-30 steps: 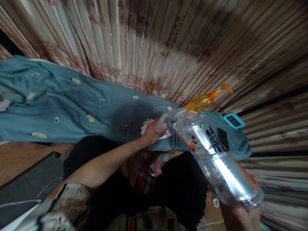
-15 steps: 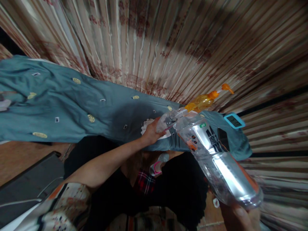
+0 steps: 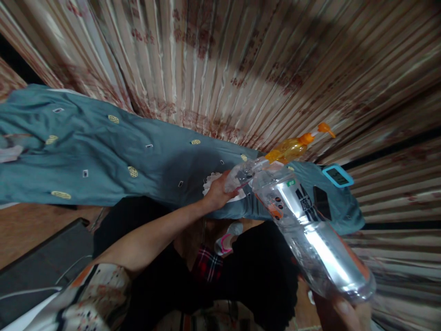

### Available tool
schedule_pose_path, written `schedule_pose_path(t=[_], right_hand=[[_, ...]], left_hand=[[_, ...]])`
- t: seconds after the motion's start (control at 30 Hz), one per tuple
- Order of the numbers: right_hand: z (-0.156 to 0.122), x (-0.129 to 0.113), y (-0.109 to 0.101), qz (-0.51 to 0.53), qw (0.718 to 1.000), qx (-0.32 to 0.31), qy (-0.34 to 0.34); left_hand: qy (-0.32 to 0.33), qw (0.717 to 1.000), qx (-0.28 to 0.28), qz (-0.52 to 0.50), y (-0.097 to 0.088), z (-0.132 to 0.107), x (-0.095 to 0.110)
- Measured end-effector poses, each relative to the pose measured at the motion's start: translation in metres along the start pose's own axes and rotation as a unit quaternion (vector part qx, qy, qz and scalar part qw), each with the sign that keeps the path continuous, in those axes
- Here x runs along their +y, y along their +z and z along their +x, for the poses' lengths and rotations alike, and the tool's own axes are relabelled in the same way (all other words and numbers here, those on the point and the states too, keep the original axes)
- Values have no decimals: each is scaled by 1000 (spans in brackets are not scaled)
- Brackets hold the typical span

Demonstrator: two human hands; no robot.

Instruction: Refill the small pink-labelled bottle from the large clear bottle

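Observation:
My right hand (image 3: 339,310), at the bottom right edge, grips the base of a large clear plastic bottle (image 3: 310,234) that is tilted with its neck toward the table. My left hand (image 3: 218,193) is stretched out to the table and closed around a small clear glass (image 3: 239,174) right at the bottle's mouth. The glass stands over a white doily (image 3: 211,180) on the teal tablecloth (image 3: 120,156). Only part of my right hand shows; the fingers wrap the bottle's bottom.
An orange pump bottle (image 3: 292,146) stands behind the glass. A blue-framed digital clock (image 3: 337,176) and a dark phone (image 3: 322,202) lie on the table's right end. Striped curtains (image 3: 241,69) hang behind. A small pink-and-white bottle (image 3: 227,239) sits below the table edge.
The view shifted slightly downward; both hands, the bottle and the glass keep the same positions relative to each other.

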State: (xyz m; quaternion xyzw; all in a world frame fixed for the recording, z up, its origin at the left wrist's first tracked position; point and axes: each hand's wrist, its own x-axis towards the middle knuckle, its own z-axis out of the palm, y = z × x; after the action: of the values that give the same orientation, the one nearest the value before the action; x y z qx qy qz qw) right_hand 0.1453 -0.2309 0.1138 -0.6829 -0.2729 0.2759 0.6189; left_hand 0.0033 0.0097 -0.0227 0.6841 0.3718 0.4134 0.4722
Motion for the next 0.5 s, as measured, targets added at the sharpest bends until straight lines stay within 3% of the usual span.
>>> schedule_pose_path(t=[0.13,0.37,0.5], right_hand=[[2,14,-10,4,1000,-14,-15],[26,61,-52,-78,990,-65,-96],[33,72,-56,-98,984,-83,-120]], left_hand=[[6,1000,1,-3,1,-1,-2],[-7,1000,7,15,0,-3,3],[-29,999,6,14,-2,-4,8]])
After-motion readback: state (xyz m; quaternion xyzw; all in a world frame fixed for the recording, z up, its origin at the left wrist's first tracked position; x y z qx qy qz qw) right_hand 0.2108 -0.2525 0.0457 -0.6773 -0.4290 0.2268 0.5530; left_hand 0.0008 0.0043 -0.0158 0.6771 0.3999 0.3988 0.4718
